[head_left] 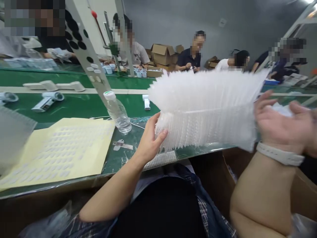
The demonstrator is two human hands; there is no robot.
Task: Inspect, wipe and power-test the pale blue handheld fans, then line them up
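A thick stack of white, translucent foam pouches (208, 112) is fanned out in front of me above the bench edge. My left hand (153, 138) grips its left end, thumb on the near side and fingers behind. At the stack's right end is my right hand (279, 122), blurred, with a pale band at the wrist. Its fingers are apart and its palm is turned up. Something white shows between thumb and fingers; whether the hand touches it I cannot tell.
A water bottle (118, 112) stands beside yellow sheets of white stickers (74, 145). White handheld device bodies (48, 100) lie on the green conveyor (94, 105). A metal post (86, 49) rises at left. Several co-workers sit beyond, near cardboard boxes (162, 54).
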